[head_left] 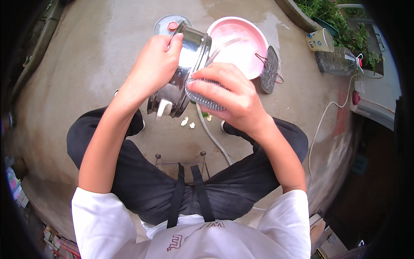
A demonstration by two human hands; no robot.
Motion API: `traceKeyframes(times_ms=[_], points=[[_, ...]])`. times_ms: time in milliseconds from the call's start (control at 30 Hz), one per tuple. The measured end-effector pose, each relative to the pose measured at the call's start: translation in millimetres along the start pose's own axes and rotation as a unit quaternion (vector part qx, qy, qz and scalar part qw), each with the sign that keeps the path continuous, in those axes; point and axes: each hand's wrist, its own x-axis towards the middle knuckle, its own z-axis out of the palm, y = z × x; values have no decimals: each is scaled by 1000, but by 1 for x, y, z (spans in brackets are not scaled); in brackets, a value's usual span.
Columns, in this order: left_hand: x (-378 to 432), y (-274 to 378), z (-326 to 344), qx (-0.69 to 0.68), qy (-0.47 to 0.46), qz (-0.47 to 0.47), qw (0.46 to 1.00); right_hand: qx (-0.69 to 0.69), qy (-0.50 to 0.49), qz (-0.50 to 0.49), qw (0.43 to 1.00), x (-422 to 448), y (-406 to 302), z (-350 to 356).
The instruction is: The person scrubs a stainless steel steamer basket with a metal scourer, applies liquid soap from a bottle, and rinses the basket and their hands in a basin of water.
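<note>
A shiny metal pot or steamer tier point(190, 45) is held up tilted on its side, its opening hidden from me. My left hand point(158, 63) grips it by the rim at the upper end. A white handle point(164, 106) sticks out from its lower end. In my right hand point(234, 94) is a steel wire scourer point(207, 97), pressed against or very close to the pot's edge. Beyond the pot lies a round lid point(163, 25) with a red knob. A pink basin point(263, 40) stands at the right of it, with a hose end inside.
Against the basin leans a dark oval board point(271, 69) with reddish loops. A pale hose point(212, 134) crosses the concrete floor between my legs, near white scraps point(184, 121). To the right are a yellowish tub point(318, 40), a large plastic bottle point(338, 61) and leafy plants point(360, 39).
</note>
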Motion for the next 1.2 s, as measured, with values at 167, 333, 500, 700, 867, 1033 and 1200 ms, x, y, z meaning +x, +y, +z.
traceKeyframes(times_ms=[167, 333, 500, 700, 867, 1033, 1200], points=[[6, 2, -1, -48, 7, -78, 996, -60, 2, -58, 996, -1, 2, 8], [6, 8, -6, -88, 9, -111, 990, -91, -4, -28, 995, 7, 16, -7], [5, 7, -14, -106, 9, -119, 987, -55, -5, -50, 997, -10, 4, 12], [2, 15, 7, -118, 25, -121, 985, -69, 103, -13, 992, 9, 11, -7], [18, 1, 1, -221, 115, -131, 960, -41, 66, 21, 997, 7, 2, 15], [21, 3, -1, -183, 153, -130, 962, -16, 70, 40, 997, 18, 10, 20], [26, -3, -1, -275, 136, -145, 941, 3, 86, 50, 995, 21, 10, 22]])
